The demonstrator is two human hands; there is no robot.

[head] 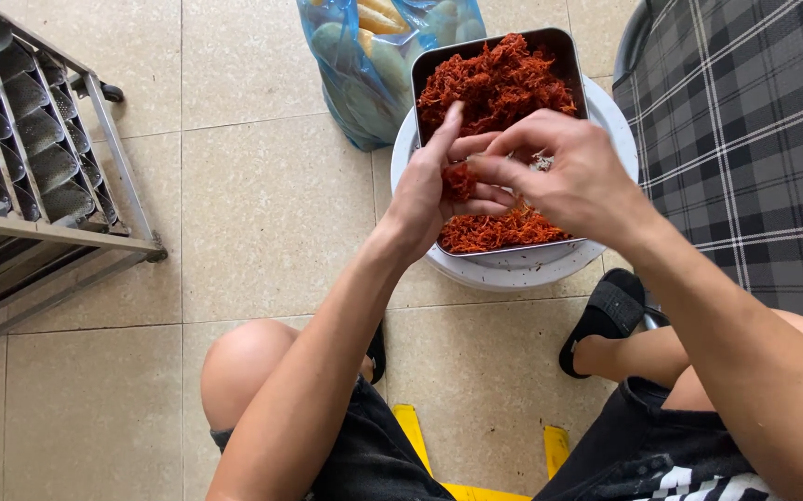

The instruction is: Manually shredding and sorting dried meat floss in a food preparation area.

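Two hands meet right over the metal tray (564,48) of red shredded stuff (499,88). The left hand (429,190) is cupped with a small clump of shreds (458,181) sitting in its curled fingers, and the right hand (559,176) is pinching at that clump with thumb and fingertips, some pale bit showing just behind its fingers, can't tell what.

Risk-wise, I'd say the loose strands are the main thing: the clump is barely gripped, so a sloppy pinch could drop bits. Directly below the hands is the tray, so most would land back in, but toward the wrists the tray's near edge and the white tub (513,269) rim are close, and past that it's tile floor (271,213). The tray also just rests on the tub, so leaning on its near edge could tip it. The blue bag (364,74) beyond the left hand looks out of harm's way.
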